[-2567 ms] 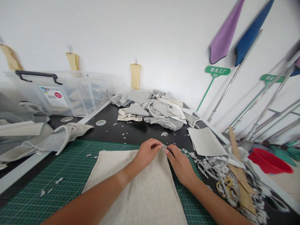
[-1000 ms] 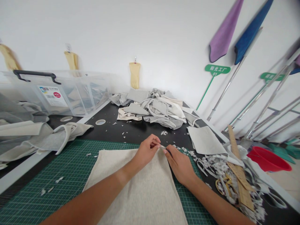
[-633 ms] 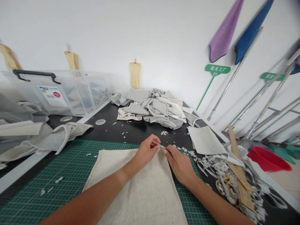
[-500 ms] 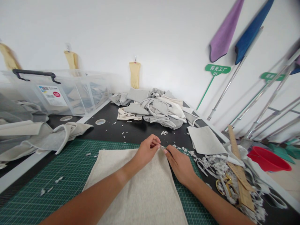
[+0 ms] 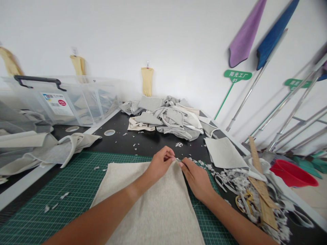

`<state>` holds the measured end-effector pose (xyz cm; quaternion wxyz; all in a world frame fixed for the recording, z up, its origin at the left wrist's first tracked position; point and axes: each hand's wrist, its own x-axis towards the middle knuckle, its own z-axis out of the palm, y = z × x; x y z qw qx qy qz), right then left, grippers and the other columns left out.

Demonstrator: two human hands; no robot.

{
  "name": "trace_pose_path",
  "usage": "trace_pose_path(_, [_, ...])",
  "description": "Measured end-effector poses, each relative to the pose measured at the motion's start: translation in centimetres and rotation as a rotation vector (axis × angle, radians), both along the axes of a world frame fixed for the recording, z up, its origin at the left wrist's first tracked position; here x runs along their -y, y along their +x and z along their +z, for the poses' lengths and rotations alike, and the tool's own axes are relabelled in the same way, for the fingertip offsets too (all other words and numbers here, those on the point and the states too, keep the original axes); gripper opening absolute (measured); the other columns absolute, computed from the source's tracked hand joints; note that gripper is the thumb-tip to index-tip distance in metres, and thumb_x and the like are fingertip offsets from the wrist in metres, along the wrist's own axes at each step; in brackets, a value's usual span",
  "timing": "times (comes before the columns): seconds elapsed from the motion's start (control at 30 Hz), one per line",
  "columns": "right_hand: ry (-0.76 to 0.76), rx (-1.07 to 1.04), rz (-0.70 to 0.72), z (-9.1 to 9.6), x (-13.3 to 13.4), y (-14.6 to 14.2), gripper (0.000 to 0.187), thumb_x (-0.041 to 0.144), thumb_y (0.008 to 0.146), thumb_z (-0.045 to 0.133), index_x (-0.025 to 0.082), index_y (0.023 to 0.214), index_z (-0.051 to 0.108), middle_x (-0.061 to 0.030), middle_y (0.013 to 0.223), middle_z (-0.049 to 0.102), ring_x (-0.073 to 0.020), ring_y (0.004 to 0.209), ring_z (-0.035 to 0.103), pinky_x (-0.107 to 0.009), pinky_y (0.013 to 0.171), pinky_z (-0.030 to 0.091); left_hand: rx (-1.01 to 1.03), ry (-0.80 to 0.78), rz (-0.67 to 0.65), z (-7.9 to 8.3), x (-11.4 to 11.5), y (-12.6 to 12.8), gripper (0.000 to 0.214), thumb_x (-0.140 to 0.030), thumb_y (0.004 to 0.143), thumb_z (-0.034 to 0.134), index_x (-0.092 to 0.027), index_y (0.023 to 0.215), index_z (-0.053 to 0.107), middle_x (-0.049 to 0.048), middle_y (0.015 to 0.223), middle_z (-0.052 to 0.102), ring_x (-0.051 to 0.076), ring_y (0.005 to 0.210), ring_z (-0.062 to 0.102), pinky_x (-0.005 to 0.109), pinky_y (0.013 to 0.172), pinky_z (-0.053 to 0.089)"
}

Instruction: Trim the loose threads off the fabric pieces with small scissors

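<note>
A beige, stitched-edge piece of fabric (image 5: pixel 153 211) lies over a green cutting mat (image 5: pixel 81 183), its far right corner raised between my hands. My left hand (image 5: pixel 161 163) pinches that corner with thumb and fingertips. Closed around a slim tool (image 5: pixel 180 160) with a metal tip is my right hand (image 5: pixel 198 178); the tip reaches the corner beside my left fingertips. My fingers cover most of the tool, so its exact kind is hidden.
Beyond the mat sits a heap of grey and cream fabric (image 5: pixel 171 117). A clear plastic box (image 5: pixel 84 102) stands at left, near loose cloth (image 5: pixel 53 149). To the right are a folded cloth (image 5: pixel 226 153), wooden rulers (image 5: pixel 267 204), fabric scraps (image 5: pixel 236 180) and a red basin (image 5: pixel 293 173).
Both hands stay at the fabric corner in almost the same pose. The tool in my right hand has shifted very slightly; the fabric looks unmoved.
</note>
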<state>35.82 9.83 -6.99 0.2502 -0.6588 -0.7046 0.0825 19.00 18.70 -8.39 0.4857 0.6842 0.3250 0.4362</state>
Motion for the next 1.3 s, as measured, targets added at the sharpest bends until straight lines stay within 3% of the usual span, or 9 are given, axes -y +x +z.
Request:
trace_pose_path(0.33, [-0.003,-0.036,-0.005,0.11,0.09,0.0,0.037,0.047,0.107,0.029,0.024,0.086,0.048,0.002,0.079,0.059,-0.0162,0.076,0.059,-0.025,0.065,0.034,0.044,-0.029,-0.007,-0.06,0.08,0.0,0.008,-0.018,0.082,0.062,-0.019,0.086,0.054,0.0,0.083,0.063,0.014,0.078,0.061,0.024,0.073,0.046])
trace_pose_path(0.7, [-0.007,-0.057,0.013,0.11,0.2,-0.08,0.037,0.048,0.107,0.028,0.024,0.087,0.048,0.0029,0.078,0.057,-0.0157,0.075,0.058,-0.025,0.067,0.035,0.04,-0.036,-0.036,0.06,0.03,-0.05,0.028,-0.02,0.08,0.06,-0.021,0.074,0.032,-0.0024,0.073,0.055,0.013,0.072,0.053,0.024,0.066,0.04])
trace_pose_path(1.3, [-0.005,-0.056,-0.004,0.48,0.3,-0.22,0.039,0.049,0.106,0.027,0.024,0.084,0.049,0.0027,0.076,0.06,-0.0156,0.073,0.06,-0.025,0.066,0.036,0.009,-0.018,-0.04,0.03,0.17,0.0,0.033,-0.023,0.079,0.062,-0.021,0.071,0.03,-0.0028,0.071,0.056,0.013,0.069,0.052,0.024,0.065,0.039])
